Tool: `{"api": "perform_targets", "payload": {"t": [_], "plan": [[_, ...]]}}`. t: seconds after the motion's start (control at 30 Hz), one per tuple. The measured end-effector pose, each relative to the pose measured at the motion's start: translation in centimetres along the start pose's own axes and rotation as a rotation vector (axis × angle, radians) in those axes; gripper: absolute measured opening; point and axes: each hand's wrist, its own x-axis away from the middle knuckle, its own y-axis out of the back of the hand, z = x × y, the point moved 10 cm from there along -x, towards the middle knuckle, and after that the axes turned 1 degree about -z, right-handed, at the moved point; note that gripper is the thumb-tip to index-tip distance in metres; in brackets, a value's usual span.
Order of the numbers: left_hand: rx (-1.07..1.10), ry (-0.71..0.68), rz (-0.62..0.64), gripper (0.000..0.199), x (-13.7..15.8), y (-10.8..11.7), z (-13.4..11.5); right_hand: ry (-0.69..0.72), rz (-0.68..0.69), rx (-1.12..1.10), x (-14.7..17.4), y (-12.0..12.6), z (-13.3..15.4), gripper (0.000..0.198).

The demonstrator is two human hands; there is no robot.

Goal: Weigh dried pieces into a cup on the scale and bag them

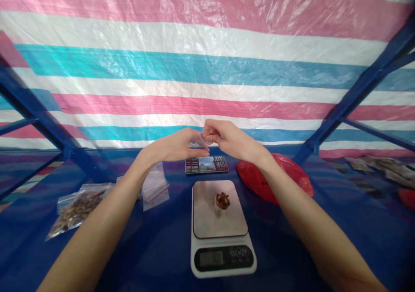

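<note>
Clear plastic is being pinched between both raised hands: the left hand (pixel 177 147) and the right hand (pixel 227 140) are each gripping a small bag (pixel 198 141) with fingertips pressed together on it, holding it in the air above the far end of the blue table (pixel 145 257). Directly below and nearer, a white kitchen scale (pixel 220 229) is sitting on the table, carrying a small cup of brown nuts (pixel 222 201) on its steel plate. A phone (pixel 206 164) is lying flat just beyond the scale. A red bag (pixel 292 171) is resting under the right forearm. Filled packets of nuts (pixel 76 207) and empty bags (pixel 154 186) are lying to the left
</note>
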Motion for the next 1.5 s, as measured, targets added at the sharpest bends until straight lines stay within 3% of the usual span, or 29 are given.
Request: {"api": "perform_targets", "payload": {"t": [0.13,0.23,0.33,0.47,0.6,0.77,0.9,1.13,1.3,1.5], "plan": [[-0.041,0.039,-0.100,0.030,-0.1,1.1,0.1,-0.018,-0.059,0.072,0.0,0.3,0.3,0.018],[0.027,0.003,-0.130,0.035,-0.1,1.7,0.1,-0.051,-0.186,0.044,0.0,1.8,0.6,0.012],[0.176,-0.032,-0.165,0.037,0.2,2.4,0.5,0.051,-0.306,-0.019,0.3,3.1,2.6,0.008],[0.200,-0.036,-0.219,0.047,0.6,3.1,1.0,0.202,-0.251,0.081,0.4,2.2,5.0,0.010],[0.162,-0.033,-0.250,0.043,0.8,3.5,0.6,0.183,-0.263,0.100,0.3,1.8,4.6,0.018],[0.161,-0.035,-0.247,0.031,0.4,3.1,0.0,0.218,-0.307,0.116,0.3,1.9,4.7,0.006],[0.155,-0.051,-0.233,0.023,0.0,2.5,-0.1,0.211,-0.362,0.107,0.5,2.4,4.5,0.014],[0.118,-0.049,-0.210,0.022,-0.2,2.1,-0.3,0.161,-0.303,0.184,0.2,2.0,4.2,0.012],[0.026,-0.095,-0.354,0.015,-0.3,3.0,-0.5,0.142,-0.228,0.317,-0.1,1.1,4.2,0.011],[-0.022,-0.133,-0.387,0.016,-0.3,3.3,-0.8,0.192,-0.184,0.197,0.2,0.9,4.6,0.023]]}}
